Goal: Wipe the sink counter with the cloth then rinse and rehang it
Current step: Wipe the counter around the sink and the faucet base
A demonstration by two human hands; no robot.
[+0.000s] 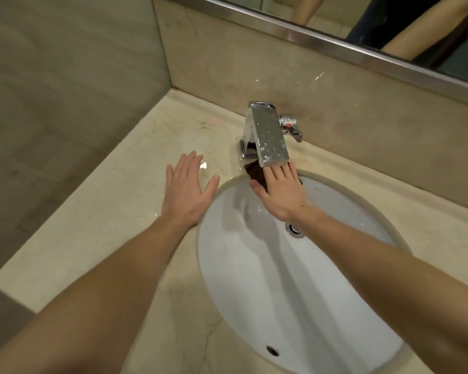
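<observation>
A small dark brown cloth (255, 172) lies on the counter's rim right below the faucet spout, mostly hidden. My right hand (280, 193) presses flat on top of it, fingers stretched out, fingertips tucked under the spout. My left hand (187, 190) rests flat and spread on the beige marble counter (114, 211) to the left of the basin, holding nothing. The white oval sink (295, 292) sits under my right forearm. No water runs from the faucet.
A square chrome faucet (268, 136) with a side lever (291, 126) stands behind the basin. The drain (295, 229) is in the bowl's middle. Walls close the counter at the left and back, with a mirror (389, 20) above. Water drops glint on the counter.
</observation>
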